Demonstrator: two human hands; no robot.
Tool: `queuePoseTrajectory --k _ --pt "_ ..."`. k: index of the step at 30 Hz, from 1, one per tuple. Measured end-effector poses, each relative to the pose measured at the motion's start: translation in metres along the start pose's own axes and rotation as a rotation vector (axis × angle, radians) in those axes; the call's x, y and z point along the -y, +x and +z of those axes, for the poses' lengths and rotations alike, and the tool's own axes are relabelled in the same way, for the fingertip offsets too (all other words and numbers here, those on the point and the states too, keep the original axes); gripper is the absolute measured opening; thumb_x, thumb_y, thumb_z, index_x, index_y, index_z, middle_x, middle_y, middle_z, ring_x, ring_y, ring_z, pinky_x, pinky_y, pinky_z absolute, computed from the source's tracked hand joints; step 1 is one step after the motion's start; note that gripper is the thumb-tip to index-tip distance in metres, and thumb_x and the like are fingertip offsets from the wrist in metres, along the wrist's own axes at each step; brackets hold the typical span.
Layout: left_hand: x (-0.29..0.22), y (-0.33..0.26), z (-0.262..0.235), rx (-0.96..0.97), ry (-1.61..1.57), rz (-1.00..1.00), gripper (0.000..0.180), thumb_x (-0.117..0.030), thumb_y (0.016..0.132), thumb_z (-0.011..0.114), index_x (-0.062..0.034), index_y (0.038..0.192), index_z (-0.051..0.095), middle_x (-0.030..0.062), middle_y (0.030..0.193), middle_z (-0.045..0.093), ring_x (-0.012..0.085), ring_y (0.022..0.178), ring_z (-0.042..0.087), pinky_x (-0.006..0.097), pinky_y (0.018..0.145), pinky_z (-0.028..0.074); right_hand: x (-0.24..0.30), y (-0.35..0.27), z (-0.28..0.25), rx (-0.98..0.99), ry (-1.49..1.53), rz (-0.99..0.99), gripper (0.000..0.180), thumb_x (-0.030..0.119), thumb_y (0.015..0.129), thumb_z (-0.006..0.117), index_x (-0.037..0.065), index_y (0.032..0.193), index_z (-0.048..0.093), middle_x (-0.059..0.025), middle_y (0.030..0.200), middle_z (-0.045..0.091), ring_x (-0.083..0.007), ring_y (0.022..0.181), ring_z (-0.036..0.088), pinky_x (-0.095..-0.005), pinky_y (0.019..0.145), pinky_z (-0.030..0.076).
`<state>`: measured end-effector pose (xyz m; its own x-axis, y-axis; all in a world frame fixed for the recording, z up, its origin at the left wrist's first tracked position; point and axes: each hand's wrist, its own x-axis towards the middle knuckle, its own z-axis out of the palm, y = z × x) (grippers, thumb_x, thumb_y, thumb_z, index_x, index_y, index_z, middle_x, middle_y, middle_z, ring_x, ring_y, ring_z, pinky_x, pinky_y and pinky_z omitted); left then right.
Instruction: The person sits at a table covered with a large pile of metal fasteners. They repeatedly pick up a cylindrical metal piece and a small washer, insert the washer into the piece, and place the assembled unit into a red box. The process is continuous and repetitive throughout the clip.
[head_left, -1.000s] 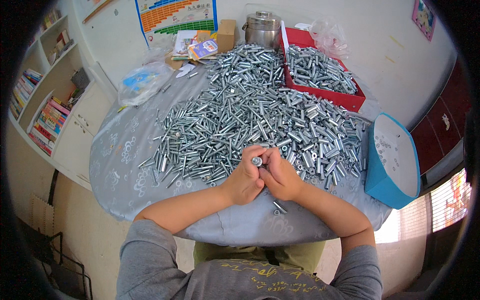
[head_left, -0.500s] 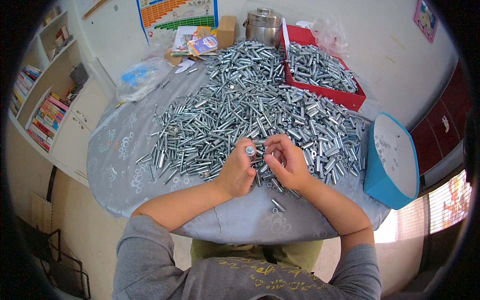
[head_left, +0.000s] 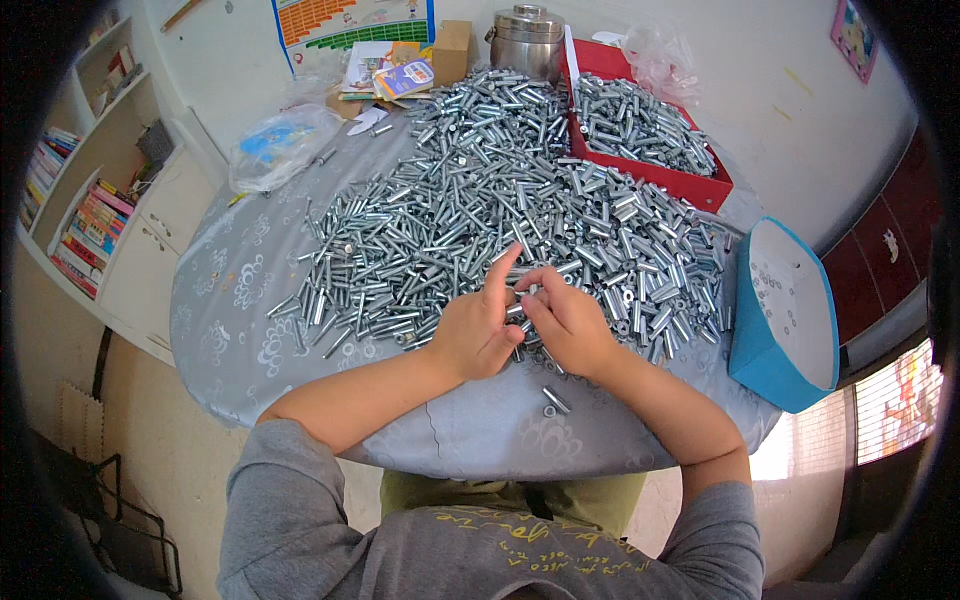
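A big heap of shiny metal sleeve pieces [head_left: 450, 220], some hollow and some with bolts showing, covers the middle of the table. My hands meet above its near edge. My left hand [head_left: 472, 330] holds a metal sleeve [head_left: 514, 312], mostly hidden between the palms, with its index finger pointing up and away. My right hand [head_left: 573, 322] is closed against it, fingertips curled towards the left palm; whatever they pinch is too small to make out. Nearer me lie a loose metal sleeve [head_left: 556, 400] and a small nut [head_left: 549, 411].
A red box [head_left: 690, 190] full of similar pieces stands back right. Along the right edge is a blue bin [head_left: 760, 355] with small rings inside. At the back are a steel pot [head_left: 527, 45], booklets [head_left: 404, 79] and a plastic bag [head_left: 285, 150].
My right hand has moved left and closed in against my left hand. The left index finger has straightened upwards, and the sleeve's end has turned towards the right fingers.
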<state>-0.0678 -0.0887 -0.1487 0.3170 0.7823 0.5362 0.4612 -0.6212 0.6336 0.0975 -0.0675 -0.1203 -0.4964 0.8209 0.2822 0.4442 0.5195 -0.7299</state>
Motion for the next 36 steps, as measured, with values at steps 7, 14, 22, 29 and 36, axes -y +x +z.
queuePoseTrajectory --k 7,14,22,29,36 --pt "-0.001 -0.001 -0.003 0.024 0.026 0.039 0.089 -0.065 0.085 0.029 0.0071 0.136 0.014 0.0076 0.061 0.053 0.0278 0.05 0.053 0.035 0.044 0.038 0.001 0.0 -0.002 0.01 0.079 -0.059 0.021 0.008 0.086 0.043 0.003 0.106 0.049 -0.0037 0.064 0.051 -0.0125 0.054 0.047 -0.0273 0.052 0.037" --pt "0.005 0.0 0.002 -0.022 0.006 0.059 0.085 -0.063 0.086 0.03 0.0051 0.135 0.017 0.0097 0.064 0.055 0.0295 0.052 0.055 0.036 0.045 0.04 -0.004 0.001 0.001 0.053 0.069 -0.094 0.023 0.014 0.089 0.043 0.006 0.11 0.045 -0.0126 0.07 0.057 -0.0304 0.063 0.059 -0.0367 0.058 0.045" --pt "0.0 -0.002 -0.005 0.031 0.01 0.004 0.083 -0.061 0.086 0.032 0.0037 0.136 0.018 0.0134 0.074 0.061 0.0321 0.057 0.058 0.038 0.048 0.042 -0.007 0.001 -0.001 0.118 0.164 -0.107 0.033 0.014 0.088 0.045 0.003 0.117 0.037 -0.0133 0.079 0.057 -0.0311 0.068 0.059 -0.0374 0.061 0.045" --pt "0.006 0.0 0.001 -0.046 -0.028 0.029 0.083 -0.06 0.086 0.034 0.0046 0.135 0.018 0.0122 0.07 0.061 0.0321 0.055 0.058 0.039 0.047 0.042 -0.01 0.001 0.004 0.049 0.272 -0.22 0.04 0.012 0.086 0.047 0.004 0.122 0.031 -0.012 0.083 0.056 -0.0321 0.068 0.059 -0.0391 0.059 0.044" --pt "0.0 -0.002 0.002 0.003 -0.011 0.042 0.082 -0.059 0.087 0.034 0.0066 0.133 0.021 0.0067 0.057 0.051 0.0277 0.048 0.053 0.037 0.043 0.038 -0.009 0.0 -0.001 -0.002 0.205 -0.165 0.042 0.009 0.086 0.048 0.003 0.124 0.029 -0.0104 0.074 0.055 -0.0321 0.066 0.058 -0.0377 0.058 0.044"
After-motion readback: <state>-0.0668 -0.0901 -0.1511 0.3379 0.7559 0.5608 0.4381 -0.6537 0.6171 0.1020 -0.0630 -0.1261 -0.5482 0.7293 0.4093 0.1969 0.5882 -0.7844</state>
